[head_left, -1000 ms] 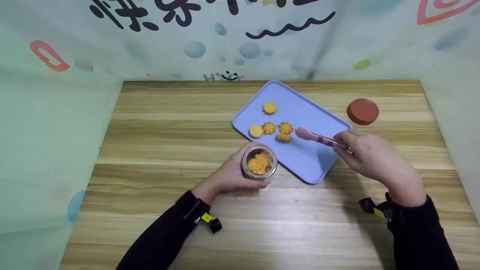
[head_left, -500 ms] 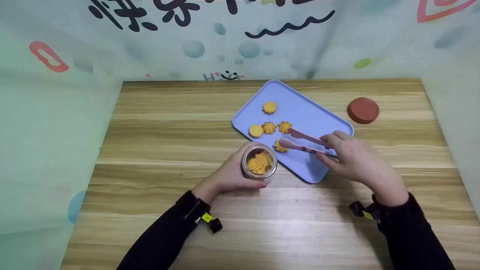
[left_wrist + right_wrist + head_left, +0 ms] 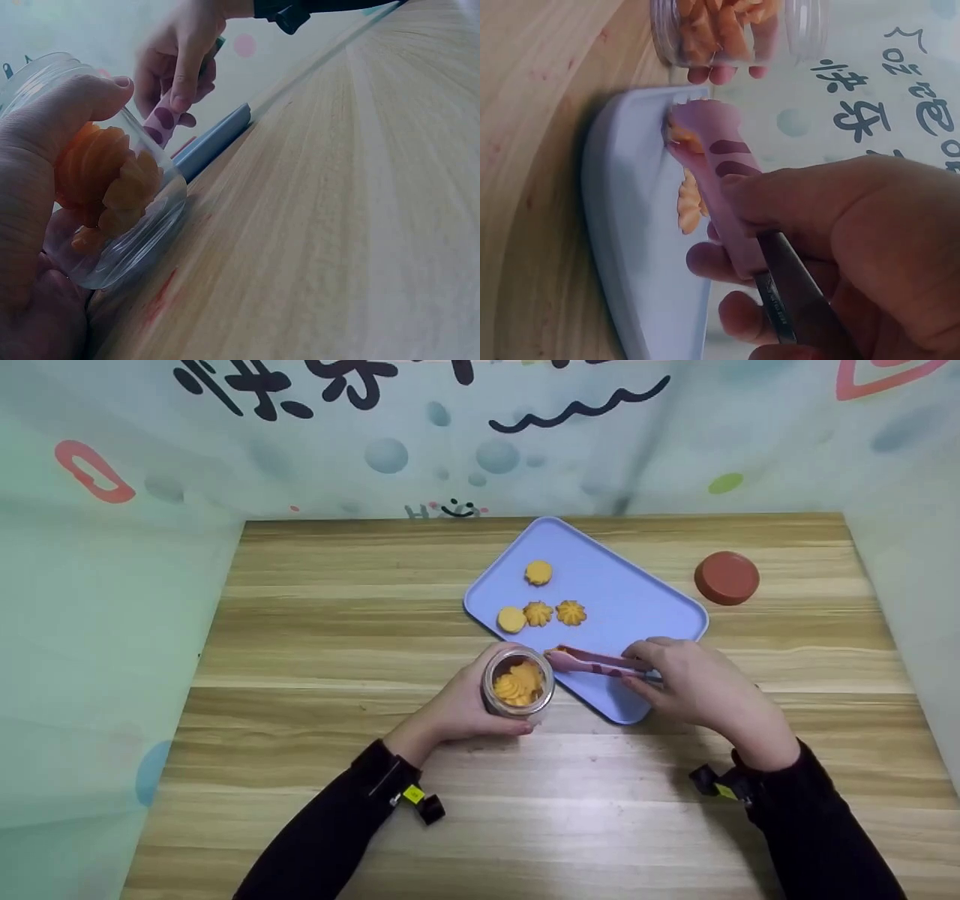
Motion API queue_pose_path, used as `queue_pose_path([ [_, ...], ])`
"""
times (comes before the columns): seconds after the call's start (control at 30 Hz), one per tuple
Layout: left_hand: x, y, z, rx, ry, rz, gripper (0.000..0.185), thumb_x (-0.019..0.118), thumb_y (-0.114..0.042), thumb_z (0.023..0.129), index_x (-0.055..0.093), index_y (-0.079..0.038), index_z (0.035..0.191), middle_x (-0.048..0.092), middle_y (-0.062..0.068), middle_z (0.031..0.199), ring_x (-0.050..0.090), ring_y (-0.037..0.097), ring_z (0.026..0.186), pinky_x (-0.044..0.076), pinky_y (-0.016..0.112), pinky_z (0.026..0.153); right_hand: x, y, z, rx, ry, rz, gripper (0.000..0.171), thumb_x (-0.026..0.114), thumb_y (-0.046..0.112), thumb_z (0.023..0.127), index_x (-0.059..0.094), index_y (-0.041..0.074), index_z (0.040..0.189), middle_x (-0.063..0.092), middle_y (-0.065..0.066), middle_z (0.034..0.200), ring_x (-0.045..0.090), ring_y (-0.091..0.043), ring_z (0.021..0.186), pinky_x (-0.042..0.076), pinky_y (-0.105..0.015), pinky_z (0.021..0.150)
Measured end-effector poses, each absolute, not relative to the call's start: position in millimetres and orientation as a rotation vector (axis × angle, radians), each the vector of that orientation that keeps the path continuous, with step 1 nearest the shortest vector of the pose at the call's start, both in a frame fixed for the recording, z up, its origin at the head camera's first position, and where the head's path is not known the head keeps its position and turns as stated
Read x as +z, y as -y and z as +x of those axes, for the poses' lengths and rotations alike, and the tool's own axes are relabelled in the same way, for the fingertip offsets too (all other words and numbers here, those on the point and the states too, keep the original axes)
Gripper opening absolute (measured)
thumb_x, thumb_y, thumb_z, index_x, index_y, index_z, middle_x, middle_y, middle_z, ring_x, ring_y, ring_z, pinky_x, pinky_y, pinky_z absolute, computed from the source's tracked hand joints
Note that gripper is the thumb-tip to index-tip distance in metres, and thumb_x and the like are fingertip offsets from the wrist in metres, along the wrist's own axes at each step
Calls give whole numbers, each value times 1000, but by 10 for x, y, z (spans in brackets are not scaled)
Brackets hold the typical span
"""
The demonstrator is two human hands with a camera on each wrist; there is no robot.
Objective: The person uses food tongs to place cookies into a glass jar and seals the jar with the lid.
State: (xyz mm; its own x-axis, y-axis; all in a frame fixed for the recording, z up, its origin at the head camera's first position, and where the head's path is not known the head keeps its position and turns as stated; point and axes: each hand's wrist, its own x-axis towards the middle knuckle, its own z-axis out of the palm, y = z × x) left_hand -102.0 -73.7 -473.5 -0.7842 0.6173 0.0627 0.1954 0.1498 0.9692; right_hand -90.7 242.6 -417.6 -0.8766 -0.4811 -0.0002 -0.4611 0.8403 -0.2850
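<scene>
My left hand (image 3: 465,701) grips a clear jar (image 3: 551,682) with several cookies (image 3: 519,684) inside, its mouth uncovered. In the left wrist view the thumb lies across the jar's side. Pink tongs (image 3: 592,664) are in my right hand (image 3: 694,679), pinched between thumb and fingers. Between the tongs' tips is one cookie (image 3: 684,131), mostly hidden, beside the jar over the tray's near edge. On the blue tray (image 3: 630,585) lie several more flower-shaped cookies (image 3: 571,613), some with the flat side up.
A round red-brown lid (image 3: 727,578) lies on the wooden table (image 3: 337,607) right of the tray. A printed cloth (image 3: 315,465) hangs behind the table and along its sides.
My right hand has moved left and nearer with the tongs. They opened around the nearest cookie, then closed on it; that cookie shifted toward the jar. The left hand and jar stayed still.
</scene>
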Motion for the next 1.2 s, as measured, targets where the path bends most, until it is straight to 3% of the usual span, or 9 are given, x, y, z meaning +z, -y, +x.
queue_pose_path([
  [0.2,-4730,741,-1020,1665,-2080,777,93,91,-25,60,38,-29,136,53,-7,132,50,10,124,35,33,114,-4111,-2457,-899,-404,-3002,-735,19,69,30,86,66,17,100,64,6,82,53,-10,66,48,-30,60],
  [0.47,-4715,735,-1010,1672,-2086,803,93,91,-24,60,37,-25,137,54,-6,131,51,11,124,36,33,113,-3893,-2552,-846,-583,-3176,-798,23,67,28,88,65,15,107,65,5,83,47,-9,58,39,-24,52],
  [0.6,-4702,743,-1005,1665,-2099,808,93,90,-24,61,37,-24,137,54,-5,131,51,12,123,36,33,113,-3768,-2505,-759,-696,-3213,-847,25,66,29,89,65,18,111,65,8,88,49,-3,61,40,-20,51],
  [0.93,-4714,747,-1019,1635,-2092,799,95,90,-27,61,35,-32,138,53,-11,133,51,7,124,37,30,113,-3677,-2264,-612,-649,-3190,-1203,31,71,25,85,66,17,115,69,4,95,59,-5,72,51,-22,59],
  [1.2,-4726,745,-1022,1664,-2042,807,95,90,-24,62,34,-23,140,53,-10,132,53,10,123,37,31,112,-3730,-2134,-533,-542,-3155,-1238,30,70,28,85,66,18,114,68,3,97,64,-12,85,55,-32,69],
])
